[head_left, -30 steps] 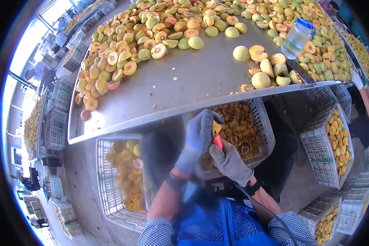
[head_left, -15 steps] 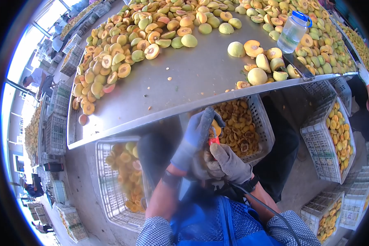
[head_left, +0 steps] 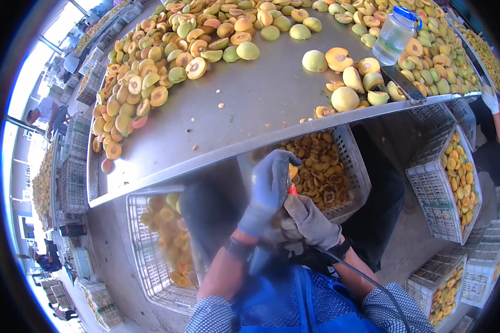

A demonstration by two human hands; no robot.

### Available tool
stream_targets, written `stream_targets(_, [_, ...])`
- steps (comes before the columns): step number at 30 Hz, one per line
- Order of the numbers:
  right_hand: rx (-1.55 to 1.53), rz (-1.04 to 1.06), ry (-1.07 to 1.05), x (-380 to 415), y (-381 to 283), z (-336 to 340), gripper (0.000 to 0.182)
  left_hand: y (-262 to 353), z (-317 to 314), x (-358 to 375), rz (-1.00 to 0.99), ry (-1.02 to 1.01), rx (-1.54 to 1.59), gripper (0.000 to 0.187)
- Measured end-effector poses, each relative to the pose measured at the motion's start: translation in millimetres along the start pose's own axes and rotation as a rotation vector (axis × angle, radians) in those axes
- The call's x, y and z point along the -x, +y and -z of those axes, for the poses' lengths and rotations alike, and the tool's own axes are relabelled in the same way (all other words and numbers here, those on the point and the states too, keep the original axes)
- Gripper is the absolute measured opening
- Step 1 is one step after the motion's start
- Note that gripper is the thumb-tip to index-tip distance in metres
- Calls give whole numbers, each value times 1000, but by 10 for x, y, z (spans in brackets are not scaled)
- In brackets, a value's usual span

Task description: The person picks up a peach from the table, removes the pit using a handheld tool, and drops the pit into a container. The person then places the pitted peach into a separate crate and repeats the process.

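My left hand [head_left: 268,186], in a blue-grey glove, is closed around a peach half [head_left: 293,171], mostly hidden behind its fingers. In a grey glove, my right hand [head_left: 312,223] grips a red-tipped corded tool [head_left: 292,190] whose tip meets the fruit. A dark cable [head_left: 366,284] runs from beneath that hand past my right sleeve. Both hands are over my lap, just below the edge of the metal table [head_left: 216,127]. Behind them a crate [head_left: 360,177] holds many cut orange fruit pieces.
Halved peaches [head_left: 197,33] lie heaped across the table. A water bottle [head_left: 394,36] and a dark phone [head_left: 404,84] rest at its right. A white crate [head_left: 141,266] with fruit stands on my left, another crate [head_left: 436,183] on my right. Other people are in the background.
The view has shifted slightly, so the table appears lower left. My left hand has rotated a little over the peach half, which shows less now. The right hand keeps its grip on the tool.
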State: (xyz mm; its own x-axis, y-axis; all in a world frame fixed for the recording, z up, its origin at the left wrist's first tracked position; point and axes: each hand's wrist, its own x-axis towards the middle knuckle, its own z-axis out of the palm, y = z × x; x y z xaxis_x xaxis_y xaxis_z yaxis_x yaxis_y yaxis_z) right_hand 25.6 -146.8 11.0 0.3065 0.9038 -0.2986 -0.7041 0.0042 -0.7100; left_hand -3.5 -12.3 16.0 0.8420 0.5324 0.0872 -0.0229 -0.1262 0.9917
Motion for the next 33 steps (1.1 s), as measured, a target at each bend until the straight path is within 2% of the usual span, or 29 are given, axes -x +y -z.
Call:
stream_targets(2, [-166,-134,-11,7,19,52,40,-56,42,-52,-4,-58,-36,42])
stream_targets(4, [-163,-130,15,-48,194,176,41,-101,45,-108,-16,-117,-72,42])
stream_targets(6, [-156,-126,43,-126,446,362,41,-131,15,-124,74,-153,107,52])
stream_targets(7, [-247,-159,128,-174,568,424,42,-113,19,-109,77,-156,104,52])
stream_targets(9, [-340,-188,213,-171,584,451,43,-39,36,-86,333,-281,371,63])
stream_targets(11, [-294,-262,-123,-41,262,334,43,31,6,-69,366,-215,403,67])
stream_targets(12, [-294,-265,-125,5,173,273,43,56,8,-53,398,-145,431,71])
stream_targets(13, [-149,-140,-185,26,91,209,44,-32,-14,-69,366,-165,598,72])
stream_targets(14, [-2,-13,-243,19,53,176,44,-75,2,-62,360,-164,592,72])
stream_targets(15, [0,-13,-251,30,109,243,44,-55,17,-58,287,-131,448,73])
stream_targets(16, [97,-8,-127,69,199,364,43,-36,35,-51,216,-91,305,74])
stream_targets(17, [192,-2,-1,103,279,455,43,-22,54,-50,285,-58,436,70])
stream_targets(18, [193,-4,-5,126,261,439,43,-37,61,-35,284,-53,435,70])
stream_targets(20, [9,46,103,150,178,395,40,-104,62,-17,46,-2,124,64])
stream_targets(21, [88,163,257,133,228,335,37,-69,84,-18,164,12,266,48])
stream_targets(22, [94,158,241,135,174,333,37,-6,153,-2,158,29,264,48])
stream_targets(24, [212,45,162,113,-14,322,37,238,452,49,90,30,-144,34])
stream_targets(25, [323,76,190,45,32,397,38,320,652,89,-39,104,-337,20])
stream_targets(26, [327,75,150,16,38,427,38,544,913,155,-120,93,-583,16])
stream_targets(27, [304,15,193,-6,56,458,37,654,1185,251,-60,158,-803,12])
stream_targets(28, [280,-48,241,-14,88,490,37,777,1483,349,29,136,-930,11])
stream_targets(29, [280,-49,214,-39,177,567,37,795,1786,427,-35,131,-1105,13])
stream_targets(31, [361,-160,312,-118,402,685,35,793,2253,422,20,217,-1156,18])
stream_targets(33, [446,-116,308,-182,536,592,34,788,2503,109,55,350,-1204,22])
